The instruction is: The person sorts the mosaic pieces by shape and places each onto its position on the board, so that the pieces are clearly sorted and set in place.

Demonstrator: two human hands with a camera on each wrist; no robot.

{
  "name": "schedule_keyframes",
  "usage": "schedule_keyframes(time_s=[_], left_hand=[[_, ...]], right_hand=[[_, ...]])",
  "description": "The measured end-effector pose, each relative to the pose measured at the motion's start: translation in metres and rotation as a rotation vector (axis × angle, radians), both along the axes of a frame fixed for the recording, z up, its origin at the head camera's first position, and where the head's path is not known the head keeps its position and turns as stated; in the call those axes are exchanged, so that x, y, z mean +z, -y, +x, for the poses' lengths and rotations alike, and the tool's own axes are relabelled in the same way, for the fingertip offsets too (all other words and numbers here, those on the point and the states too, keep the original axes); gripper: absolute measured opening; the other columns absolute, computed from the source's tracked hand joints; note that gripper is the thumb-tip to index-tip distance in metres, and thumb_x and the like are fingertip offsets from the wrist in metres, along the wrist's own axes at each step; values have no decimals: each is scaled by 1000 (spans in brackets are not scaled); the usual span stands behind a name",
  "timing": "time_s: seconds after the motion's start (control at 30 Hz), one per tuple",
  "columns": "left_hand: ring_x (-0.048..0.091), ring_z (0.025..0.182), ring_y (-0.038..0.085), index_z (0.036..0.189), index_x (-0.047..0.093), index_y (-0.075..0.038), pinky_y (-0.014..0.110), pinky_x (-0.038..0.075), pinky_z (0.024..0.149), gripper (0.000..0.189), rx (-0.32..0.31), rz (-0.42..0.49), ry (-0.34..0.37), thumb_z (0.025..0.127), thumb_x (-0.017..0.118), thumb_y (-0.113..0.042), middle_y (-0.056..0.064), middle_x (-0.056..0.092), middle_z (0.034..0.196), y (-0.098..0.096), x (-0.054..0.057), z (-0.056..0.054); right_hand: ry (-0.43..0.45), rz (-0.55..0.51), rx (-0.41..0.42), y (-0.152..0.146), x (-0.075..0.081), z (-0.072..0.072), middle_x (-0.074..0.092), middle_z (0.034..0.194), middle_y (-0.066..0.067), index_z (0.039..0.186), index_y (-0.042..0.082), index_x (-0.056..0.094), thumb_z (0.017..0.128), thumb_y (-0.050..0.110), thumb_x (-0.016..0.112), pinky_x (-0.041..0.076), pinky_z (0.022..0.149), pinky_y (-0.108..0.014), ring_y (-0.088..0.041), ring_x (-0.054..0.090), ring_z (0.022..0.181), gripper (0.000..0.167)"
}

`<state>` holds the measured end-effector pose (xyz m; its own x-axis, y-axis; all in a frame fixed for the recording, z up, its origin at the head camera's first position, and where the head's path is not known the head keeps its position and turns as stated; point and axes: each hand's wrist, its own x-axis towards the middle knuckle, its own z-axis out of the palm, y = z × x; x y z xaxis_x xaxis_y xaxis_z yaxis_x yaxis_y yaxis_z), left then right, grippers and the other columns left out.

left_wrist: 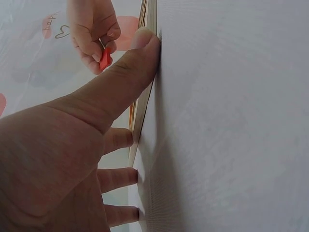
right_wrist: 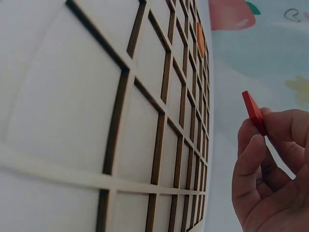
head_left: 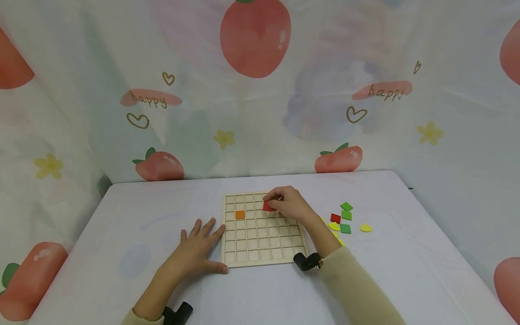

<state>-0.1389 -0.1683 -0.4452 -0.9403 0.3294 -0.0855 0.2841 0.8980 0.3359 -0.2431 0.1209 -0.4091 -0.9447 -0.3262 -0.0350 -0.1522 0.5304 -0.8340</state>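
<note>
My right hand (head_left: 289,203) pinches a red square tile (head_left: 267,206) above the upper right part of a wooden grid board (head_left: 252,246). In the right wrist view the red tile (right_wrist: 254,112) stands tilted between thumb and fingers, apart from the board. An orange square tile (head_left: 240,215) sits in a cell near the board's upper left. With its fingers spread, my left hand (head_left: 195,253) lies at the board's left edge. Its thumb (left_wrist: 140,53) touches the near corner of the board in the left wrist view.
Right of the board lie loose pieces: a red tile (head_left: 335,218), several green tiles (head_left: 346,215) and several yellow curved pieces (head_left: 366,228), some partly behind the right forearm. A white cloth covers the table (head_left: 134,225). A printed curtain (head_left: 260,113) hangs behind it.
</note>
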Motion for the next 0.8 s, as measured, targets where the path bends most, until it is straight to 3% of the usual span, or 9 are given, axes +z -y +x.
schedule_keyframes(time_s=[0.3, 0.57, 0.8], left_hand=[[15, 148, 51, 154, 41, -20, 82, 15, 104, 109, -10, 11, -2, 64, 81, -68, 15, 29, 162, 1, 2, 2], [11, 150, 50, 154, 40, -22, 81, 13, 105, 110, 0, 5, 21, 63, 81, -68, 14, 27, 163, -1, 2, -1], [11, 150, 50, 155, 39, -22, 81, 12, 106, 110, 5, 6, 39, 64, 81, -68, 14, 26, 164, 0, 2, -1]], right_hand=[[13, -27, 41, 12, -3, -4, 71, 97, -5, 110, 5, 73, 95, 12, 62, 56, 64, -32, -30, 67, 84, 20], [22, -18, 53, 22, -3, -2, 70, 97, -6, 109, 5, 73, 95, 10, 62, 54, 63, -29, -21, 64, 80, 19], [14, 6, 58, 26, -12, -4, 69, 94, -2, 104, 9, 75, 94, 10, 64, 52, 63, -27, -18, 63, 79, 15]])
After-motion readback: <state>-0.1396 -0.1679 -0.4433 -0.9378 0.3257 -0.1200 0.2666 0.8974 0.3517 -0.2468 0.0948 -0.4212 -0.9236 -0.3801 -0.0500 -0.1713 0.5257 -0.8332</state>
